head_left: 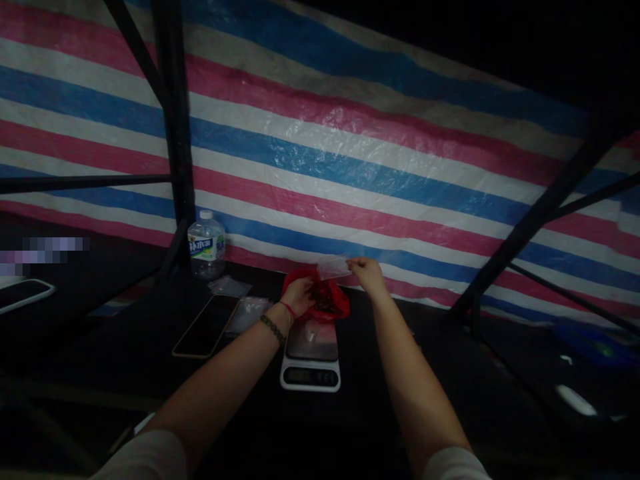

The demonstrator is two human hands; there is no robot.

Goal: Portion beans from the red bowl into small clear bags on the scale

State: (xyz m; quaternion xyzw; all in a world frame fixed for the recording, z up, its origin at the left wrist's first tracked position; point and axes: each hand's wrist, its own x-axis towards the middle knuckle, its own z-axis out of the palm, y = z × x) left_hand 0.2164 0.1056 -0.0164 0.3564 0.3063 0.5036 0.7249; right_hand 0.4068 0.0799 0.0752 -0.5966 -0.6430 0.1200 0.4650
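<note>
My right hand [367,275] pinches the edge of a small clear plastic bag [333,267], holding it up above the back of a red plastic bag [341,305]. The red bag lies open, with small dark pieces [324,299] inside that are too dim to name. At its left side, my left hand [300,297] reaches over the opening with fingers curled down; their tips are partly hidden, and what they hold cannot be made out. Just in front of the red bag is a white digital scale [311,379] with a shiny plate [325,343]. A small pale thing [311,335] shows on that plate.
Left of the scale lie a phone [207,327], clear plastic bags [247,315] and more bags [230,287]. A clear bottle [206,247] stands behind them. A striped sheet [350,167] and dark metal posts [175,120] bound the dark table [390,393].
</note>
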